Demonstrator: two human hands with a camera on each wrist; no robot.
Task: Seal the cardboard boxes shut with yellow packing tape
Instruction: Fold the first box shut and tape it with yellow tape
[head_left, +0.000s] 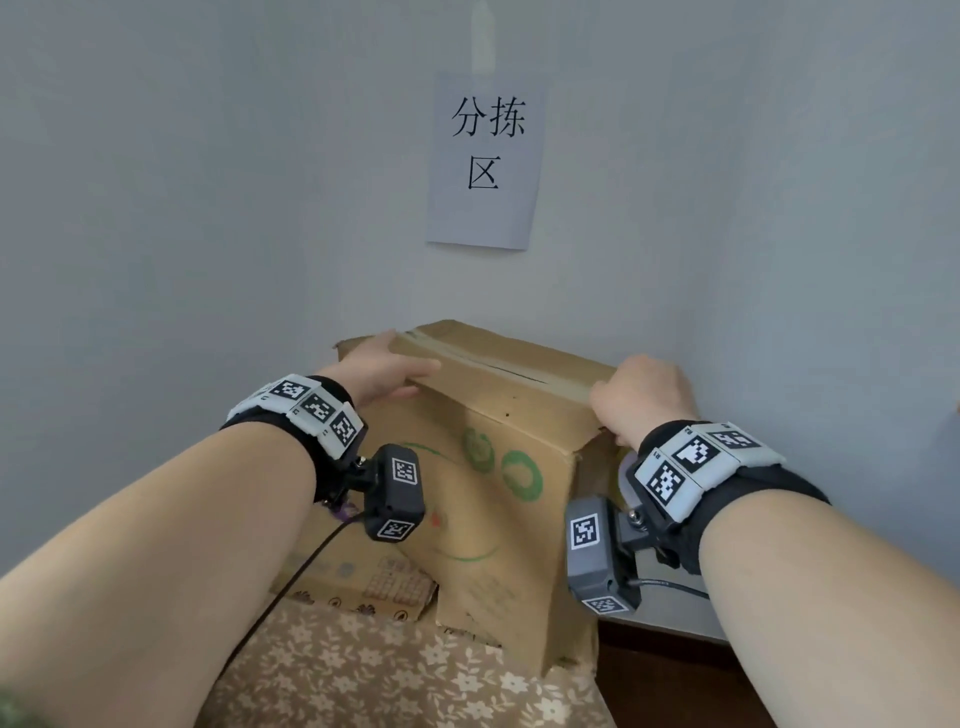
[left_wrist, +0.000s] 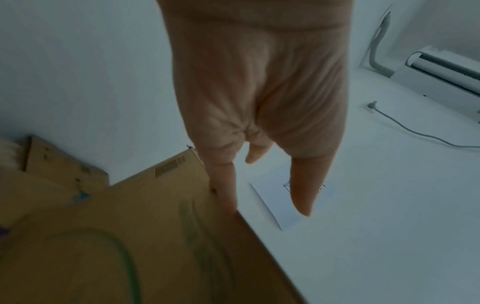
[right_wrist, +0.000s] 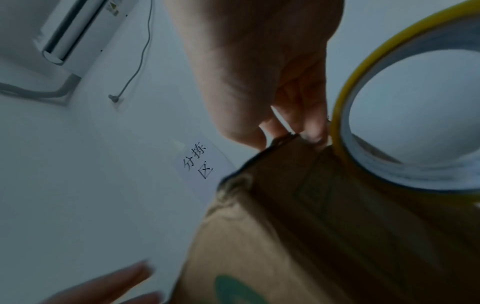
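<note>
While both hands bear on its top, a tall cardboard box (head_left: 498, 467) of worn, creased brown board stands on a floral-patterned cloth (head_left: 389, 670) close to a pale wall. Its top flaps meet along a dark seam, and a glossy strip of tape (head_left: 493, 366) runs along that seam. Green curved print marks the box's front face, and a bottom corner is torn.

The left hand (head_left: 382, 369) lies flat on the far-left end of the top, fingers straight and loosely apart. The right hand (head_left: 644, 397) rests at the near-right top corner, fingers bent down over the edge and pressed to the board; the right wrist view shows their tips on that corner, just beside a yellow tape roll (right_wrist: 405, 115), a wide ring with a pale inner core. How the roll is held is not visible.

A lower printed carton (head_left: 358, 577) sits just beside the box's left. Above hangs a white paper sign (head_left: 485, 161) with black characters.
</note>
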